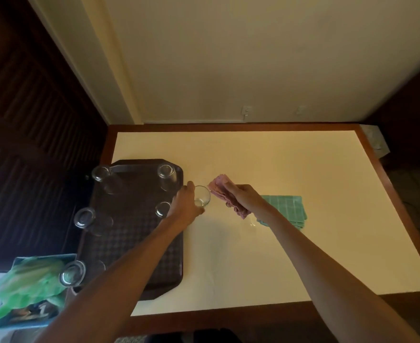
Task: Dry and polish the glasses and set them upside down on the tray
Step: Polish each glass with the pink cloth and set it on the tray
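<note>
At the far left, off the table's corner, a box [6, 318] holds crumpled green plastic [28, 280]. Next comes the dark tray [134, 243], lying on the left part of the table [278, 256], with five glasses standing on it, each apparently bottom up. The near-left glass [73, 274], the middle-left glass [84, 217] and the far-left glass [101, 172] line its left edge. The far-right glass [167, 172] and the middle-right glass [162, 209] stand along its right side (the latter just beside the left wrist). The left hand [185, 205] reaches across the tray's right edge, and its fingers and thumb are wrapped round the held glass [202, 196]. That glass is mouth up, just off the tray and over the pale tabletop; whether its base touches the table cannot be told. Close to the right of it, but apart from it, the right hand [243, 196] grasps a bunched pink cloth [222, 193], fingers curled over the top. Further right, a folded green cloth [287, 209] lies flat on the table, its near-left corner hidden behind the right forearm.
</note>
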